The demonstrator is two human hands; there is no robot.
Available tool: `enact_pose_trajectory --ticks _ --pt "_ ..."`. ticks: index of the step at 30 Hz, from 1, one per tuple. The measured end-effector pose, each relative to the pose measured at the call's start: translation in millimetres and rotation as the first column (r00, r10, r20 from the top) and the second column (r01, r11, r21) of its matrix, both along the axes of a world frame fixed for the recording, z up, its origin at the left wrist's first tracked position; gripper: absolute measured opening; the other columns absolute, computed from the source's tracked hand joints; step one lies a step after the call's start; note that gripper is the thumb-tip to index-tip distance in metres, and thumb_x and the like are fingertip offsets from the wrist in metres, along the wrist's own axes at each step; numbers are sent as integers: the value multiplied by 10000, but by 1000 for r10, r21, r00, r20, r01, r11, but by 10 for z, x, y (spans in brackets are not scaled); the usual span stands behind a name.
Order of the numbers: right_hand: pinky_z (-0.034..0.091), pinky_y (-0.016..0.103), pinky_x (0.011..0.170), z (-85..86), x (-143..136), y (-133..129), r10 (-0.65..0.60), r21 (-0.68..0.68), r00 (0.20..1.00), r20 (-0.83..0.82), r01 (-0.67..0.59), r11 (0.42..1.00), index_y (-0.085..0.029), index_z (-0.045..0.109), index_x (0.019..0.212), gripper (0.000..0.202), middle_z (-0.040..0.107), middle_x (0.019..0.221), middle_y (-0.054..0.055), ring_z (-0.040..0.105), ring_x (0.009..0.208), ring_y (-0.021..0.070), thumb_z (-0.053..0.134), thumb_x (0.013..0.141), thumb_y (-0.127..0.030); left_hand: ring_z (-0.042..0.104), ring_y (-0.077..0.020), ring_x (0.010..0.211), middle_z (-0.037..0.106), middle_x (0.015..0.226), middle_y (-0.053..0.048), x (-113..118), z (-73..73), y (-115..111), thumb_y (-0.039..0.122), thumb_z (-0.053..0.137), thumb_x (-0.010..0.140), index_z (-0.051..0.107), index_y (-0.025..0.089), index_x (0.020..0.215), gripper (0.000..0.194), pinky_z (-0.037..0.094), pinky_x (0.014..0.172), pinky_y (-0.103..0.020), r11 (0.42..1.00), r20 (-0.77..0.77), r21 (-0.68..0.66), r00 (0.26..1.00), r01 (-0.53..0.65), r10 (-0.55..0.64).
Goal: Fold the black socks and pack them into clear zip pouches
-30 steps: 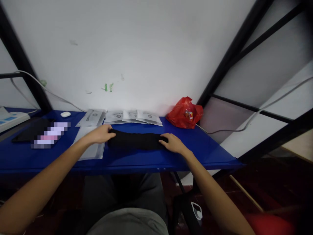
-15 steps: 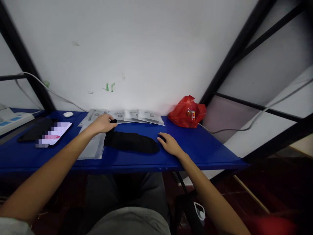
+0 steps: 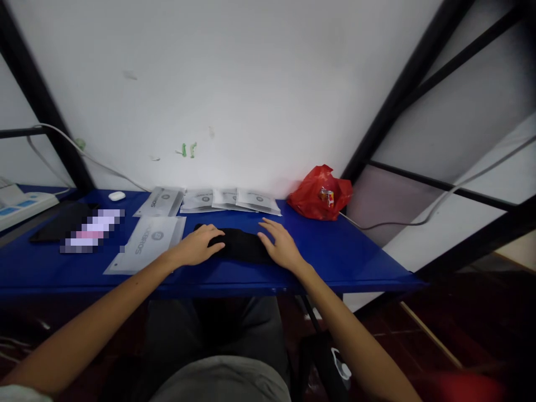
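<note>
Black folded cloth (image 3: 245, 245) lies flat on the blue table between my two hands. My left hand (image 3: 199, 244) rests on its left end, fingers apart. At the cloth's right end is my right hand (image 3: 280, 243), its fingers spread and touching the edge. A flat translucent bag with printed lettering (image 3: 146, 245) lies left of my left hand. Behind it is a similar bag (image 3: 161, 202), and several filled bags (image 3: 255, 200) overlap in a row along the wall.
A red plastic bag (image 3: 320, 192) sits at the back right of the blue table (image 3: 347, 257). On the left are a phone with a blurred screen (image 3: 92, 230), a dark tablet (image 3: 58, 223), a white earbud case (image 3: 116, 196) and a power strip (image 3: 25, 209).
My left hand has come down and right from the cloth's raised end onto the cloth, which now lies folded shorter. My right hand has shifted slightly left to the cloth's edge.
</note>
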State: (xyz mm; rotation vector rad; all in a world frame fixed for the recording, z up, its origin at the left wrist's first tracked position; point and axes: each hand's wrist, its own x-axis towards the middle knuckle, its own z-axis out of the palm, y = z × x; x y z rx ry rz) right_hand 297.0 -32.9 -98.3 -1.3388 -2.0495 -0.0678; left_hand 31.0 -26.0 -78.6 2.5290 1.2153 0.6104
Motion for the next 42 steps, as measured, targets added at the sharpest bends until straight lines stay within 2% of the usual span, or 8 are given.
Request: enact_pose_trajectory --ticks 6,9,14,21,27,33,37,42 --pt "327 473 1067 237 -650 -143 331 -59 929 163 -326 943 -212 544 1255 388 441 1405 123 397 1302 238 456 911 -368 541 -218 1045 608 1084 -89 -135 28 47 338 402 881 581 164 1093 327 408 949 -357 951 72 123 958 -285 278" --pt "303 507 1069 214 -734 -67 374 -147 905 202 -349 925 -230 566 1239 388 438 1409 120 393 1306 264 451 911 -401 553 -256 1045 616 1094 -125 -203 40 32 354 411 864 570 152 1092 343 427 898 -380 890 -54 94 890 -446 452" --pt "314 505 1062 143 -630 41 389 -205 906 166 -354 912 -241 607 1201 373 472 1383 112 409 1294 270 435 916 -409 619 -321 886 668 915 -165 -200 127 -33 520 362 843 620 147 870 455 451 722 -391 838 -248 -37 818 -544 520" --pt "331 473 1063 82 -491 64 380 -253 917 118 -342 905 -238 592 1220 362 481 1376 108 431 1280 254 421 930 -371 629 -231 688 638 674 -69 -119 133 46 547 490 769 544 179 655 389 439 591 -301 836 -24 -355 898 -417 438" --pt "329 470 1063 37 -468 62 384 -236 917 107 -352 906 -219 581 1234 371 478 1372 133 415 1293 256 439 922 -361 646 -211 858 673 949 -99 135 26 71 379 668 694 587 135 915 339 520 607 -258 695 304 -674 763 -251 571" --pt "351 478 1045 14 -348 42 346 -200 934 84 -325 924 -251 636 1158 336 503 1356 106 443 1271 255 485 895 -397 659 -203 794 689 908 -95 147 79 142 200 656 675 603 116 952 295 524 640 -274 726 271 -580 753 -370 600" --pt "352 482 1045 -34 -99 22 202 -217 978 45 -188 958 -218 621 1180 376 486 1368 125 442 1270 260 463 900 -415 630 -246 907 678 971 -101 -59 264 149 221 641 671 616 137 1000 340 498 764 -332 802 204 -323 790 -503 578" --pt "353 484 1051 -128 196 16 61 -219 998 -17 -63 974 -202 613 1178 387 546 1308 125 483 1237 255 431 910 -414 591 -284 975 660 1023 -89 -133 455 37 219 574 713 589 209 1095 383 465 782 -373 799 101 7 795 -601 598"
